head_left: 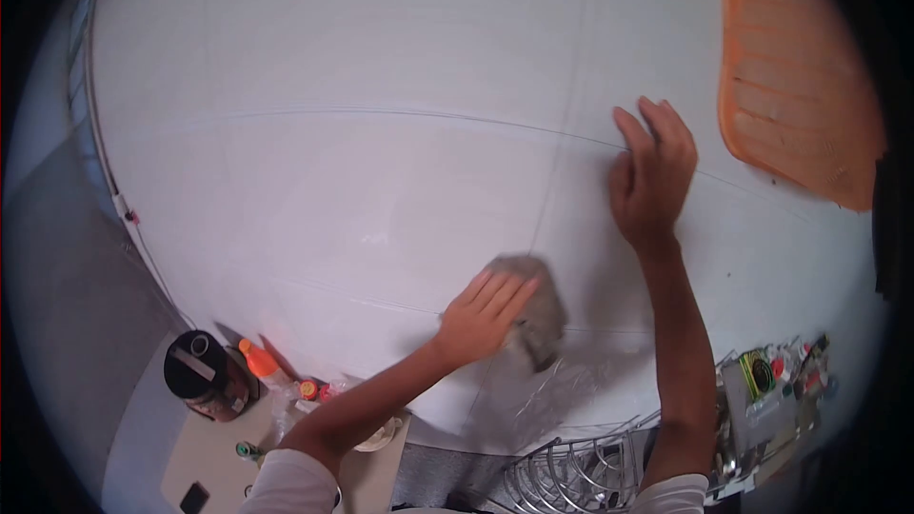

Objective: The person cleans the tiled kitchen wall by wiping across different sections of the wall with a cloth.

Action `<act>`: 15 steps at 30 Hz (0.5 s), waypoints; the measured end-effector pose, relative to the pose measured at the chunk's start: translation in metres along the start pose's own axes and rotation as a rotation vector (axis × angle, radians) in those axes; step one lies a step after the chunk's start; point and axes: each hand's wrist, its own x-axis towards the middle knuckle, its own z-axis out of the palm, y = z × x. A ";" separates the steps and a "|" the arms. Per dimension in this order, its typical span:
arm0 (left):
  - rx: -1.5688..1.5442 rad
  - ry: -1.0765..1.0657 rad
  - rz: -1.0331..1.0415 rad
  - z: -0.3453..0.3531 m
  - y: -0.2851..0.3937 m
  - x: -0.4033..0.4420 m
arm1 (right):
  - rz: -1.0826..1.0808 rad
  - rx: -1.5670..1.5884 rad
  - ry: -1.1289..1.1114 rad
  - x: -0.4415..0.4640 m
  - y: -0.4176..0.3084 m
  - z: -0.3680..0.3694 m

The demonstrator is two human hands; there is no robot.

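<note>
My left hand (481,319) presses a crumpled grey cloth (543,309) against the white tiled wall (381,190). Its fingers lie extended over the cloth, and a loose end hangs down on the right. Higher up and to the right, my right hand (657,176) is raised at the wall, with its fingers bent and apart and nothing in them. Whether its fingertips touch the tile I cannot tell. A wet-looking, shiny patch shows on the wall below the cloth.
An orange plastic panel (795,76) is at upper right. Below stand a metal dish rack (571,476) and a cluttered shelf (762,419). At lower left, a table (314,485) holds a black appliance (205,376), an orange-capped bottle (265,362), a can (248,450) and a phone (194,498).
</note>
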 end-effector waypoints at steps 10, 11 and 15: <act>-0.119 -0.049 -0.124 0.014 0.020 -0.013 | 0.016 0.058 0.052 -0.001 0.000 0.002; -0.087 0.030 -0.082 0.007 0.012 0.014 | 0.020 0.051 0.051 -0.001 -0.001 0.001; -0.016 0.211 -0.043 -0.033 -0.013 0.114 | 0.027 0.047 0.053 -0.001 -0.002 0.000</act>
